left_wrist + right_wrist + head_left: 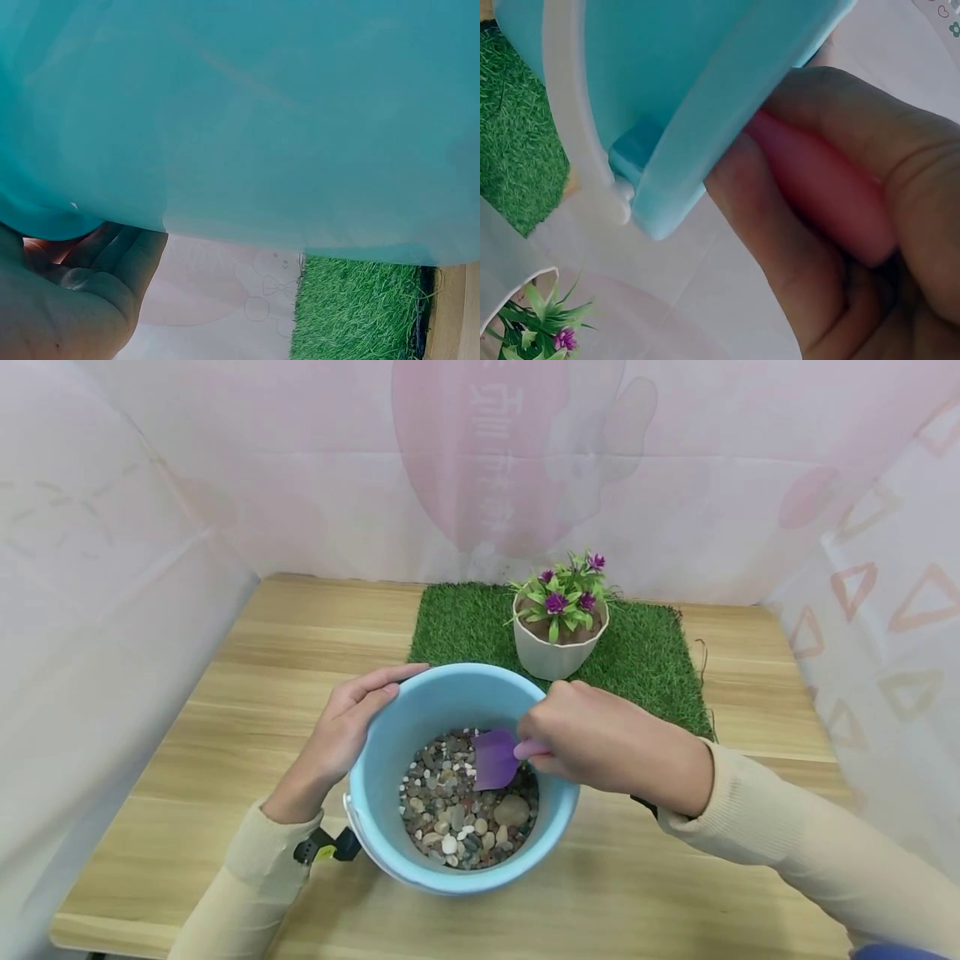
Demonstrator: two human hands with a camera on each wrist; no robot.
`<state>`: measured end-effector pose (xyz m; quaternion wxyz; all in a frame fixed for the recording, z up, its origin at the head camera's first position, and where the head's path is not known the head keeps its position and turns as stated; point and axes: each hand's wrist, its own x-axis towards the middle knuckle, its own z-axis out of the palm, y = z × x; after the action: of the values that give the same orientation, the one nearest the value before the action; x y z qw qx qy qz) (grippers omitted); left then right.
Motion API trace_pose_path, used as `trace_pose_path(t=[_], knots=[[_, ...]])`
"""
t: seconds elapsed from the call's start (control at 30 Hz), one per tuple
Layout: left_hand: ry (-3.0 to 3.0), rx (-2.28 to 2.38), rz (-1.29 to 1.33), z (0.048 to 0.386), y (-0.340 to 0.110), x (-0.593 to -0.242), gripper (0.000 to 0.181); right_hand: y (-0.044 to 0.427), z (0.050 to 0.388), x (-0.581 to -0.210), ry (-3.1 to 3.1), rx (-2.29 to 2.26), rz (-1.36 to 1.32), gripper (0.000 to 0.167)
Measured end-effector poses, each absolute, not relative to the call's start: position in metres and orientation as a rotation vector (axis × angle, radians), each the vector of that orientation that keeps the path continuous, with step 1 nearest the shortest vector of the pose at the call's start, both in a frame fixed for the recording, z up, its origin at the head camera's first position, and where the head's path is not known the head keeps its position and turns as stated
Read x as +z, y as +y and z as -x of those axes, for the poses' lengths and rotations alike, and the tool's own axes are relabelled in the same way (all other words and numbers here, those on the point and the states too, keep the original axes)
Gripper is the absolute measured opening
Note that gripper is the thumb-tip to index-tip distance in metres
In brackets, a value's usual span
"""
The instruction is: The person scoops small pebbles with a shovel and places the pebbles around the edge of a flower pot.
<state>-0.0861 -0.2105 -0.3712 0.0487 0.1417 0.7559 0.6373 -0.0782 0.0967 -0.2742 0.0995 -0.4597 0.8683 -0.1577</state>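
A light blue bucket holds small stones and pebbles. My left hand lies against its left side near the rim, fingers fairly straight and thumb by the edge; in the left wrist view the hand touches the bucket wall below the rim. With fingers curled round its pink handle, my right hand holds a small shovel whose purple blade is inside the bucket, over the stones. That hand is close to the rim in the right wrist view.
Behind the bucket, a white pot with purple flowers stands on a green grass mat. The bucket's pale handle hangs at its left side. Printed cloth walls surround the wooden table.
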Motion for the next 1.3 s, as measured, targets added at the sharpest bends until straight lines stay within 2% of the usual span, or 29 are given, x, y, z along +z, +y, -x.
trace_pose_path(t=[0.27, 0.57, 0.77, 1.1, 1.3], knots=[[2.297, 1.941, -0.412, 0.086, -0.21, -0.372, 0.041, 0.09, 0.081, -0.282, 2.569, -0.477, 1.362, 0.041], [2.317, 1.946, -0.427, 0.085, -0.208, -0.374, 0.041, 0.075, 0.083, -0.312, 2.562, -0.492, 1.435, 0.029], [2.318, 1.971, -0.413, 0.086, -0.207, -0.375, 0.041, 0.072, 0.082, -0.315, 2.574, -0.535, 1.381, 0.029], [2.307, 1.995, -0.408, 0.084, -0.206, -0.373, 0.041, 0.065, 0.089, -0.316, 2.482, -0.647, 1.491, 0.025], [2.316, 1.983, -0.412, 0.083, -0.206, -0.373, 0.042, 0.067, 0.088, -0.316, 2.457, -0.643, 1.556, 0.016]])
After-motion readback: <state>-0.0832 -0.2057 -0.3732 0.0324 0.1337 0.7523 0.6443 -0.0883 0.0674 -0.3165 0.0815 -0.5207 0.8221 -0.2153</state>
